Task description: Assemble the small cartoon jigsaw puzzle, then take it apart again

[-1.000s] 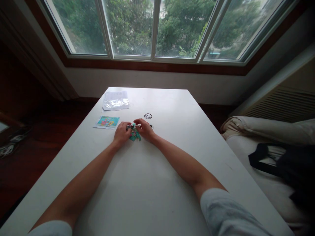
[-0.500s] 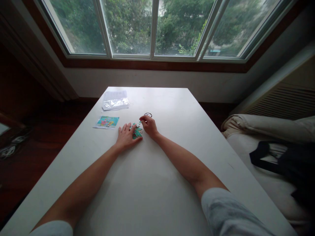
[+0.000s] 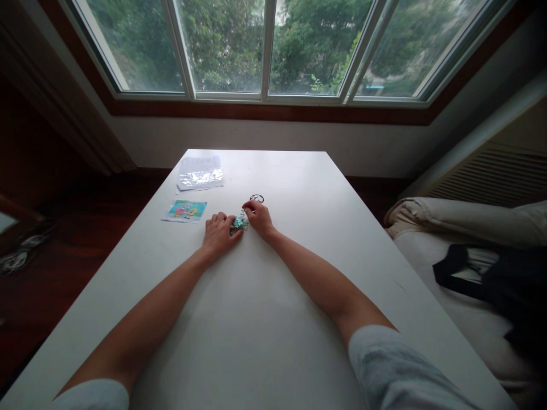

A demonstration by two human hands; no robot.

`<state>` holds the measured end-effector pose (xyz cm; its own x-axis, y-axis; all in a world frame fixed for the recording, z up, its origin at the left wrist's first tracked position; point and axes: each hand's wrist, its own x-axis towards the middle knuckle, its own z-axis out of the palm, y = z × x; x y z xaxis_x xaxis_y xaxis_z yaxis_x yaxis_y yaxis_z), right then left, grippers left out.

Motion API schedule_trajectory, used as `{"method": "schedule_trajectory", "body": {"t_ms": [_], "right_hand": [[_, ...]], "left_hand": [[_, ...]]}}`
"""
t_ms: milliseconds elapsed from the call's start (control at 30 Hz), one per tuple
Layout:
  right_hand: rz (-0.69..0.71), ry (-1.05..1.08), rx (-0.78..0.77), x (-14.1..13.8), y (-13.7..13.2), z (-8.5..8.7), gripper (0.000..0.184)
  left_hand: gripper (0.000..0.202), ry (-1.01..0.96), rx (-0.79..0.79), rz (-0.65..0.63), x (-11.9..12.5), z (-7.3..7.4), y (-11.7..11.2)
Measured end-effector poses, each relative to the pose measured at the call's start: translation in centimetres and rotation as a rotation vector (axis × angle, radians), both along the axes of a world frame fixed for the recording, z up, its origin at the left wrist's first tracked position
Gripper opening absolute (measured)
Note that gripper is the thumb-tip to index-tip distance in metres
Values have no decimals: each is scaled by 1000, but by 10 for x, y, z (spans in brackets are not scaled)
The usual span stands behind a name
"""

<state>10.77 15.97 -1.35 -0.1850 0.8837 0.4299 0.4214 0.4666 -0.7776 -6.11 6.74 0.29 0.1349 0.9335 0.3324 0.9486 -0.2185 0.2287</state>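
A small heap of teal puzzle pieces (image 3: 239,222) lies on the white table between my hands; some pieces show pale edges. My left hand (image 3: 219,232) curls around the heap's left side, with thumb and forefinger closed in on the pieces. Its palm hides part of them. At the heap's upper right, my right hand (image 3: 259,218) is bent into a pinch. Small pieces show right at its fingertips, though the fingers partly cover what they grip. Just beyond that hand lies a thin dark ring (image 3: 257,197).
Left of the heap is a cartoon picture sheet (image 3: 187,210). Behind it, papers and a clear plastic sleeve (image 3: 200,173) lie near the far left corner of the white table (image 3: 256,330). A pale seat (image 3: 431,267) with dark cloth stands to the right.
My left hand has drawn its spread fingers in and bent them around the heap, and the pieces are bunched closer together. My right hand has hardly moved.
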Motion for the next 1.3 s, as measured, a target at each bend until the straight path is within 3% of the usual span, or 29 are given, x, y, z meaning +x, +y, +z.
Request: {"method": "schedule_trajectory", "body": {"t_ms": [267, 567, 1000, 1300], "right_hand": [[19, -28, 3, -1, 1, -2, 20], [52, -23, 26, -3, 0, -2, 18], [66, -19, 31, -2, -4, 1, 19], [22, -134, 15, -2, -6, 5, 21]], "left_hand": [[48, 20, 11, 91, 1, -2, 0], [42, -44, 56, 121, 2, -3, -4], [15, -2, 57, 73, -4, 1, -2], [33, -29, 10, 103, -6, 0, 1]]}}
